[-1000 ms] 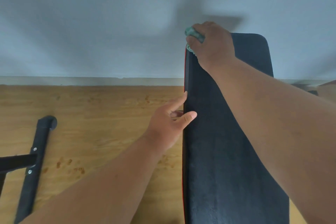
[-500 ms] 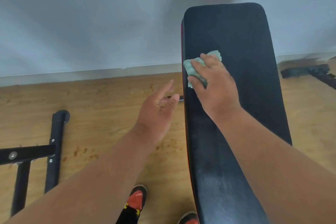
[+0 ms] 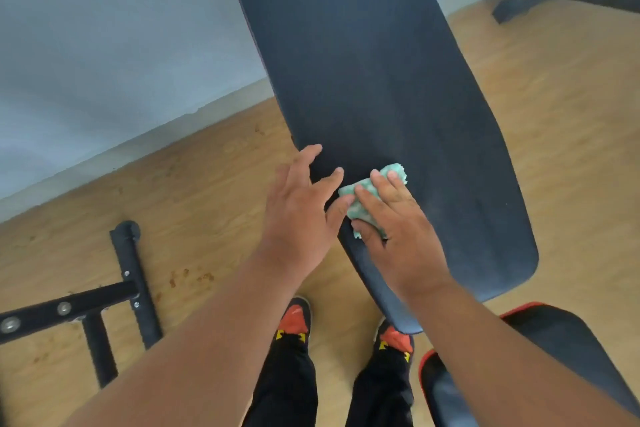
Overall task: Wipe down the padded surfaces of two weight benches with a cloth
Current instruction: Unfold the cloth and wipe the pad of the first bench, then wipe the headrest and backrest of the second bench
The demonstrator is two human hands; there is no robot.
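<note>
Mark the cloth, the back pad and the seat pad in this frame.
cloth (image 3: 360, 206): head view, green patch showing between the two hands.
back pad (image 3: 374, 87): head view, bare middle of the black surface.
seat pad (image 3: 571, 340): head view, black top near the red edging.

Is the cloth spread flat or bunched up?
Bunched up: the green cloth sits crumpled under the right hand on the black pad.
</note>
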